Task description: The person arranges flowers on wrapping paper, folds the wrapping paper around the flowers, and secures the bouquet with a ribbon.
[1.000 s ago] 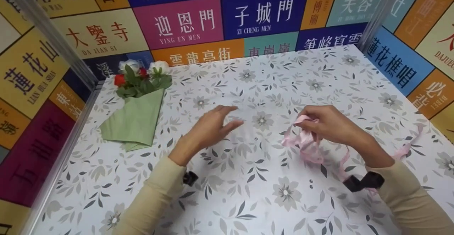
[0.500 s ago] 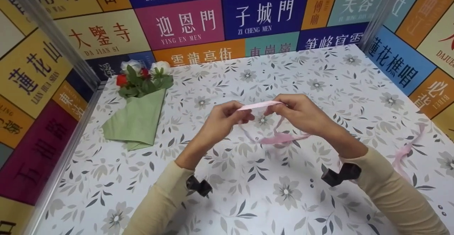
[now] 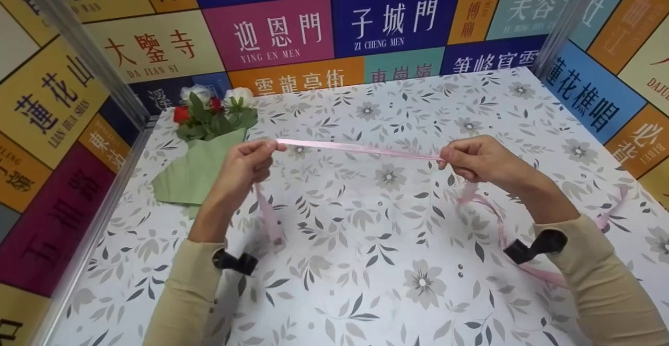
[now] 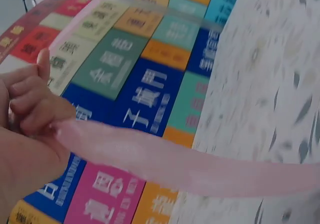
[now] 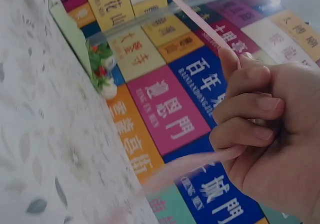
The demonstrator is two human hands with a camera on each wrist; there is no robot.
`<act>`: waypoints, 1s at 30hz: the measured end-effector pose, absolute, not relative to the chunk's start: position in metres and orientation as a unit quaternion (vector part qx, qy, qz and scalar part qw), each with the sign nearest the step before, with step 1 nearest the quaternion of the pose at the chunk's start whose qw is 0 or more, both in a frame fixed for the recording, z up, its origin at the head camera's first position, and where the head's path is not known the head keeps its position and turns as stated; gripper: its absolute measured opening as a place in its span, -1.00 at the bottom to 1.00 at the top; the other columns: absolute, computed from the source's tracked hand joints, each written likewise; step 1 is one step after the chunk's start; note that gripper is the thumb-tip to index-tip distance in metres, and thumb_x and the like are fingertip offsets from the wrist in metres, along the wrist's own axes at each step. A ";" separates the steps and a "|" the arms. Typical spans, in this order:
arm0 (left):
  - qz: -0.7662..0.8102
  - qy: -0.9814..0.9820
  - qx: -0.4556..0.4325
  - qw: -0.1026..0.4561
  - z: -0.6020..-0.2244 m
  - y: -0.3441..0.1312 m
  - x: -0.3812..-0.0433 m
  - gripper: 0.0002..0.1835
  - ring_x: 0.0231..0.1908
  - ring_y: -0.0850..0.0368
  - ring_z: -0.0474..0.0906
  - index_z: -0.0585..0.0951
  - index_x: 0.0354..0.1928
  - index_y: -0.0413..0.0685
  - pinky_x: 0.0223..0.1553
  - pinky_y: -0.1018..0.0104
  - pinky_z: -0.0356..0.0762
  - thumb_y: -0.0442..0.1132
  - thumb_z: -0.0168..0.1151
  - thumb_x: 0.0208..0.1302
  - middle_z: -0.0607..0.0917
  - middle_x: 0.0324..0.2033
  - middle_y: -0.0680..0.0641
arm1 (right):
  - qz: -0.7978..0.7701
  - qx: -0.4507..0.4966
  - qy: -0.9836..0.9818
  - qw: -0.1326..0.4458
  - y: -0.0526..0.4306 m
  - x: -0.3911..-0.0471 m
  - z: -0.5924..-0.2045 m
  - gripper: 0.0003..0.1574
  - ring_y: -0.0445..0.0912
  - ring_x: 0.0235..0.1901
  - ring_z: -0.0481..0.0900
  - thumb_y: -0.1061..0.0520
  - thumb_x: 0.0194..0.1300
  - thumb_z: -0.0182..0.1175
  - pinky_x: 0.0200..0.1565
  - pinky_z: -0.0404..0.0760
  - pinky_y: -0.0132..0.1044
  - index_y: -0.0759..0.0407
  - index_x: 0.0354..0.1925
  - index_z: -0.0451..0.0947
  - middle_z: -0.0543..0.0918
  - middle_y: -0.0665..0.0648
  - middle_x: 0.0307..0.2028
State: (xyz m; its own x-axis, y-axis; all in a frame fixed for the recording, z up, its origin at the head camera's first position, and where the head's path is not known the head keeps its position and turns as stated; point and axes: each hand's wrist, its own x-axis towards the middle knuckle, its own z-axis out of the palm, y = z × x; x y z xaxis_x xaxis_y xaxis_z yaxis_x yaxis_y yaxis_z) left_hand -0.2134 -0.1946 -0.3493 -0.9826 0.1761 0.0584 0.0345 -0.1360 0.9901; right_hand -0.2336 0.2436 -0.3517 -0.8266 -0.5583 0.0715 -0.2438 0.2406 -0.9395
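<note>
A pink ribbon (image 3: 355,148) is stretched nearly straight between both hands above the table. My left hand (image 3: 245,163) pinches one end of the taut stretch, and a loose tail hangs below it. In the left wrist view the ribbon (image 4: 165,159) trails out from under the curled fingers. My right hand (image 3: 483,160) grips the other end of the stretch, its fingers curled round the ribbon (image 5: 195,24) in the right wrist view. From there the rest droops and runs back under the right forearm.
A bouquet of red and white roses (image 3: 217,108) in green wrapping paper (image 3: 183,173) lies at the left, partly behind the left hand. Floral cloth covers the table (image 3: 339,278). Panels with lettering (image 3: 266,32) stand along the back and sides.
The left hand first came to the ribbon bunched in the right hand and took hold. Both hands have since moved apart, the left one leftward, pulling the ribbon out between them.
</note>
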 end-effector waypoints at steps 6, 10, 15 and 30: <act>0.740 0.672 -0.014 -0.007 -0.350 -0.251 -0.213 -0.66 -0.71 0.30 0.07 0.78 -0.40 0.10 -0.57 0.33 -0.12 -0.26 0.09 0.50 0.22 -0.74 0.14 | -0.519 -0.235 0.808 0.149 0.276 -0.236 -0.362 -0.74 -0.18 -0.71 0.19 0.16 0.50 0.10 -0.72 0.06 -0.19 0.31 -0.21 0.64 0.35 -0.10 -0.68; 0.707 0.701 -0.085 -0.031 -0.353 -0.295 -0.207 -0.65 -0.72 0.31 0.10 0.78 -0.42 0.13 -0.60 0.34 -0.09 -0.23 0.08 0.50 0.27 -0.74 0.16 | -0.494 -0.216 0.828 0.155 0.295 -0.241 -0.368 -0.71 -0.18 -0.72 0.22 0.15 0.49 0.13 -0.72 0.13 -0.19 0.38 -0.15 0.65 0.36 -0.11 -0.70; 0.454 0.867 -0.193 -0.072 -0.363 -0.353 -0.193 -0.58 -0.26 0.09 0.48 0.76 -0.02 -0.08 -0.32 0.31 0.35 -0.12 -0.08 0.50 0.73 -0.19 -0.14 | -0.428 -0.182 0.868 0.172 0.323 -0.243 -0.380 -0.75 -0.17 -0.68 0.29 0.10 0.46 0.18 -0.62 0.30 -0.25 0.25 -0.15 0.70 0.34 -0.09 -0.68; 0.212 0.920 -0.329 -0.021 -0.414 -0.445 -0.153 -0.60 -0.44 -0.07 0.32 0.29 -0.74 -0.06 -0.36 0.07 0.25 -0.26 -0.19 0.32 0.32 -0.70 -0.02 | -0.294 -0.089 0.934 0.181 0.393 -0.251 -0.417 -0.58 -0.18 -0.48 0.45 -0.15 0.35 0.27 -0.39 0.38 -0.33 0.18 -0.19 0.68 0.54 -0.06 -0.56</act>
State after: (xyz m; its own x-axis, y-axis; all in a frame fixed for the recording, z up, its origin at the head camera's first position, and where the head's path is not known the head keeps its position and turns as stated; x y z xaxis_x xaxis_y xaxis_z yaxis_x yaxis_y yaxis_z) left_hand -0.1527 -0.4451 -0.4141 -0.7825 -0.6145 -0.1007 -0.5966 0.6934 0.4040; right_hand -0.2507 0.3928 -0.4170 -0.9182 -0.2732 -0.2867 -0.0597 0.8112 -0.5817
